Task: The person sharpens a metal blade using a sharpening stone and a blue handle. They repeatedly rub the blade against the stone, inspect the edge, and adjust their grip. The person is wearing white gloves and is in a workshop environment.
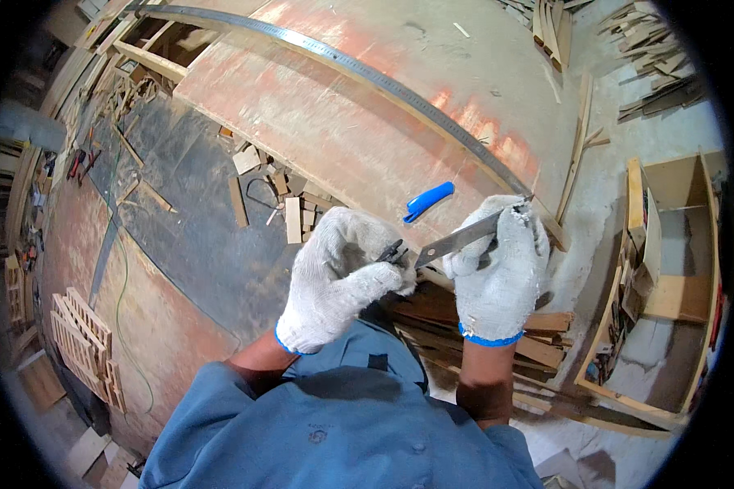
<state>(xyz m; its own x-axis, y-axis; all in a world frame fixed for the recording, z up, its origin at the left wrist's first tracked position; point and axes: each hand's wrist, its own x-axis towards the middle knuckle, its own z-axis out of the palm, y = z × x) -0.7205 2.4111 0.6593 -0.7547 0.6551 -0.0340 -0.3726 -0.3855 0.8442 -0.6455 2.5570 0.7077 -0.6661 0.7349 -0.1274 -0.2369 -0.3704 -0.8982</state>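
- Left hand (338, 269), in a white knit glove, is curled narrow, thumb and fingers pinching a small dark part (393, 252) above the bench's near edge.
- That small dark part looks like hard plastic, so probably very light and stiff. It is small enough to slip from knit fabric; a fingertip pinch on its 2 sides should suit it best.
- Beyond the gap between the 2 hands, a blue casing (429, 201) lies on the bench (302, 122), close to its near edge toward the right corner. It appears to be smooth, light plastic, rigid enough to grip around the middle.
- Held just to the right of the small dark part, a metal strip (457, 242) slants up toward the right, with a hole near its left end. It looks thin, flat and springy: light, slick, likely sharp along 1 edge and perhaps brittle if bent. Best hold: its flat faces near the holed end, away from the edges.
- Right hand (501, 273), likewise gloved, pinches the strip near its upper right end; the exact finger contact is partly hidden.
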